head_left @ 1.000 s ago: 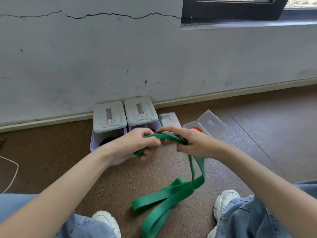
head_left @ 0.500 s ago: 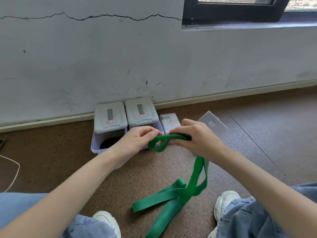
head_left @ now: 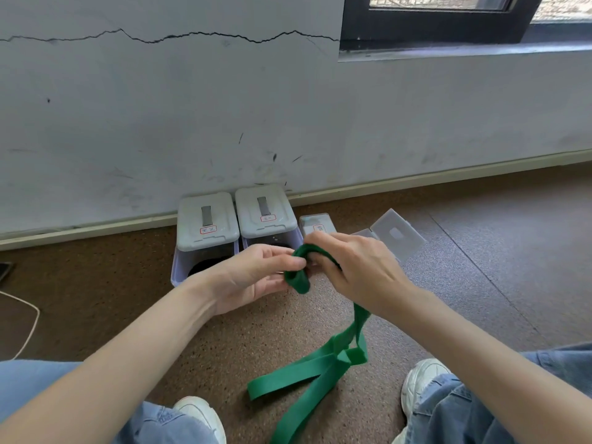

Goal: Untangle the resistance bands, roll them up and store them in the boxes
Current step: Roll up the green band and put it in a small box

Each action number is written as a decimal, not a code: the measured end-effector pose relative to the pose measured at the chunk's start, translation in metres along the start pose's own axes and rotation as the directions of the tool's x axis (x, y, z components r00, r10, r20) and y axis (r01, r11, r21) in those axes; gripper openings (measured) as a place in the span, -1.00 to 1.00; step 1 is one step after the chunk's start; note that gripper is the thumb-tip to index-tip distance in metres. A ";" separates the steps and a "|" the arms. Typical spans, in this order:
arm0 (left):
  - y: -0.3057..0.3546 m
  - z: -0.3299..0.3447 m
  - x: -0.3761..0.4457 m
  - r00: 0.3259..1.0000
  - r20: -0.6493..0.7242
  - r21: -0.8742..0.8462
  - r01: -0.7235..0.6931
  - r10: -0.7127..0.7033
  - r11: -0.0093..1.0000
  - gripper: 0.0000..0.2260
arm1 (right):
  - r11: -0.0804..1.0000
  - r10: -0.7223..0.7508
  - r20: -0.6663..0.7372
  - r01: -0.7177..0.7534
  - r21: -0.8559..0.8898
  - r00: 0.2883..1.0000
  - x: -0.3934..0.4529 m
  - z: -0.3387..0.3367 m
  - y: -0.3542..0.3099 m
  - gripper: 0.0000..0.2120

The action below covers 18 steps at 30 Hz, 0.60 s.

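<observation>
Both hands meet above the floor, in front of the person's knees. Left hand (head_left: 256, 277) pinches the small rolled end of the green resistance band (head_left: 304, 373) between thumb and fingertips, with the palm turned up. Right hand (head_left: 355, 267) comes from the other side, its back to the camera, and its fingers are curled over the same roll, so the two hands touch the band at one place.

Nearest to the camera, the loose part of the band lies on the brown floor (head_left: 480, 267) between the two white shoes (head_left: 423, 379). It makes a flat loop with a fold, one strip runs out of the bottom edge of the view, and another strip rises up to the right hand. Blue jeans (head_left: 464, 411) cover both legs.

Behind the hands, two grey boxes (head_left: 208, 225) stand side by side against the wall, both with lids on them. The left box shows a dark thing through its clear front wall; I cannot tell what it is. Just right of them a smaller box (head_left: 315, 221) is partly hidden by the right hand, and beside it is an open box with its lid (head_left: 397, 235) tilted back.

A thin cable (head_left: 30, 315) lies on the floor at far left. The grey wall (head_left: 288, 107) has a long crack, and a dark window frame (head_left: 432, 24) is at upper right.
</observation>
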<state>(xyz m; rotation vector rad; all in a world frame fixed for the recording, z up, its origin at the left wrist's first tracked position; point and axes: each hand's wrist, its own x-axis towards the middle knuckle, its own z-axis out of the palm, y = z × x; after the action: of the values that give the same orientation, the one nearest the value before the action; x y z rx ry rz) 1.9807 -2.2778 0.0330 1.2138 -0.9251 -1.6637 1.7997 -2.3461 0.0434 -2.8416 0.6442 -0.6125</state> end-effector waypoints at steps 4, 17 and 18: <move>0.001 -0.007 -0.001 0.994 -0.101 -0.043 -0.035 0.031 0.998 -0.87 | 0.985 0.077 0.088 -0.089 0.150 0.993 0.005 0.006 0.002 -0.85; -0.003 -0.007 -0.002 0.996 -0.095 -0.042 -0.005 0.001 0.999 -0.61 | 0.997 0.067 0.093 -0.071 0.042 0.993 -0.001 0.004 0.004 -0.75; -0.001 -0.008 -0.004 0.998 -0.061 0.119 -0.002 0.009 0.993 -0.67 | 0.999 0.020 0.125 -0.023 0.026 0.992 -0.002 0.002 0.003 -0.75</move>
<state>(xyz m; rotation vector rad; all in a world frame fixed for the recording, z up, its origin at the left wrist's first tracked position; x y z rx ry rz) 1.9890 -2.2743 0.0317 1.3336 -1.0004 -1.5763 1.7977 -2.3483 0.0404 -2.8162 0.6393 -0.4321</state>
